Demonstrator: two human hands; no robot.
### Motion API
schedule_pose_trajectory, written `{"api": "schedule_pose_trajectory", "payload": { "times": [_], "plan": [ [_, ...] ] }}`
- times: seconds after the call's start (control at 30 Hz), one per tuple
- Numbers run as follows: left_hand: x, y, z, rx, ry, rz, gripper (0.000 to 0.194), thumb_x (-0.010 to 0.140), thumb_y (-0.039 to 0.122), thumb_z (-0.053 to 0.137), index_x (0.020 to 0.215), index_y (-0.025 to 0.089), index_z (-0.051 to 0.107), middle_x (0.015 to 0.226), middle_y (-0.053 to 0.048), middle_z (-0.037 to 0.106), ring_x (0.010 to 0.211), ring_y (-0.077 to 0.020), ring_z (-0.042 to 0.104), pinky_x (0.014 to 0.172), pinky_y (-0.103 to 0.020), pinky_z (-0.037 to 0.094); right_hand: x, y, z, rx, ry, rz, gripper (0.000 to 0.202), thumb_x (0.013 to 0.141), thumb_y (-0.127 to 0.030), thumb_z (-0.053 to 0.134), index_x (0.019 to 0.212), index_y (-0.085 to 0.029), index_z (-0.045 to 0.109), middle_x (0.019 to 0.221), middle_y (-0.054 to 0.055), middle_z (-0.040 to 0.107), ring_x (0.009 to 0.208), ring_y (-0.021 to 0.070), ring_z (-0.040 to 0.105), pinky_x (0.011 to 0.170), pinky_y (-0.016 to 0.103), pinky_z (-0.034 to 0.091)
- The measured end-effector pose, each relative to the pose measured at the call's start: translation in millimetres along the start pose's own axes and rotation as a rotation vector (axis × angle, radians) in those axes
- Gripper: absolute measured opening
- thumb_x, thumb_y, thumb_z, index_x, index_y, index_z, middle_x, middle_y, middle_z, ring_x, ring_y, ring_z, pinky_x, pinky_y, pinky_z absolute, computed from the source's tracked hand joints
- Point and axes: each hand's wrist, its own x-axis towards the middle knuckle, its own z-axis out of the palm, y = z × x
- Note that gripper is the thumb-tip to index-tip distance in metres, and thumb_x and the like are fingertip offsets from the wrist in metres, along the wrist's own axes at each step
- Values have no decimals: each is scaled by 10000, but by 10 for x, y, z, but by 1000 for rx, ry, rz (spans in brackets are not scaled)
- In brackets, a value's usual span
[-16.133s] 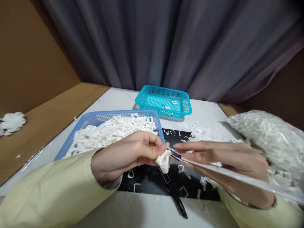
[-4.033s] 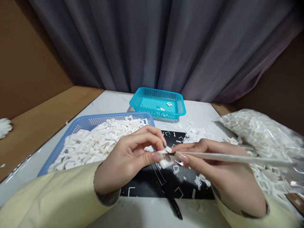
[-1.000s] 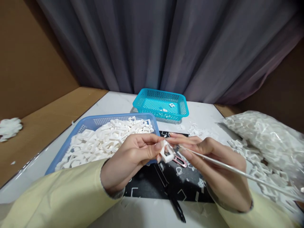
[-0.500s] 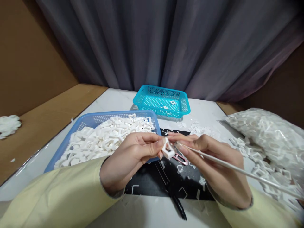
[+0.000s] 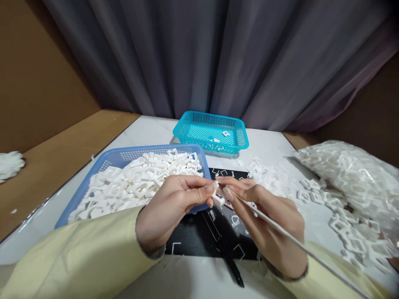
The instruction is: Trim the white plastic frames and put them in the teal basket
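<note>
My left hand [image 5: 179, 201] pinches a small white plastic frame [image 5: 219, 200] between thumb and fingers, above a black mat [image 5: 196, 236]. My right hand [image 5: 271, 220] meets it from the other side, its fingers closed on a long thin pale rod [image 5: 280, 230] that slants down to the lower right. The rod's tip is hidden at the fingertips, close to the frame. Below the hands lies a slim tool with a black handle [image 5: 232, 268]. A pink object [image 5: 228, 205] is mostly covered by my right hand.
Many white pieces fill a blue basket [image 5: 207, 170] at left. Behind it stands a turquoise basket [image 5: 241, 135] with a few pieces. White scraps [image 5: 271, 176] lie beyond the mat. At right, loose frames [image 5: 339, 226] lie beside a full clear bag [image 5: 352, 162].
My right hand has turned and shifted left, and the rod now slopes more steeply downward. The white frame has tilted slightly between the fingers. The pink object is more covered than before.
</note>
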Motion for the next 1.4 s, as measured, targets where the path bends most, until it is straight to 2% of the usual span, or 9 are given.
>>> {"api": "schedule_pose_trajectory", "payload": {
  "times": [0.2,0.3,0.43,0.57,0.7,0.83,1.0,1.2,1.4],
  "plan": [
    [0,23,-9,-26,-27,-34,101,736,175,625,662,108,620,643,-10,575,609,-82,525,585,-179,393,18,18,1,18,20,-73,167,781,-24,524,785,-190,531,840,24,670,874,193,628,729,343,520],
    [-10,35,-11,-24,-59,-34,111,747,179,621,663,106,625,626,1,568,578,-62,506,564,-160,382,40,26,-43,0,35,-50,161,782,-38,529,739,-193,515,894,32,666,884,192,626,723,332,530],
    [-24,37,-10,-20,-67,-39,116,762,179,608,677,107,638,641,1,572,592,-60,508,573,-154,384,81,11,-124,-21,43,-27,115,779,-61,552,782,-176,557,904,51,664,896,191,629,686,280,538],
    [-29,40,-11,-33,-73,-44,135,783,212,591,732,100,649,673,-14,593,621,-75,533,592,-164,398,121,-32,-210,53,-44,109,98,783,-107,577,732,-190,568,904,30,683,871,177,643,644,226,535],
    [-21,50,-9,-38,-78,-21,137,788,199,587,737,87,647,680,-22,603,628,-75,542,597,-159,402,137,-54,-254,223,-107,295,143,785,-165,595,670,-201,518,954,18,679,899,178,637,717,246,536],
    [-24,53,-6,-75,-99,-30,141,793,211,585,747,93,646,655,-15,596,604,-70,536,580,-159,402,152,-59,-240,314,-142,374,154,783,-182,602,665,-205,507,952,5,680,950,175,617,766,247,525],
    [-37,54,7,-72,-87,-45,147,788,221,596,733,93,640,629,-5,585,572,-57,516,555,-152,390,165,-77,-195,362,-152,384,179,789,-172,590,638,-193,495,969,37,675,955,206,615,769,294,529],
    [-39,62,11,-98,-75,-50,142,771,226,616,710,98,622,645,-14,596,591,-68,530,574,-162,403,147,-81,-177,366,-118,369,177,772,-138,604,638,-197,505,873,-3,696,940,165,622,738,212,521],
    [-38,58,26,-105,-54,-41,126,763,200,625,698,92,619,612,-4,585,544,-51,515,529,-142,390,124,-88,-167,353,-101,379,176,768,-146,612,635,-196,508,917,2,690,918,147,630,729,180,516]
  ]
}}
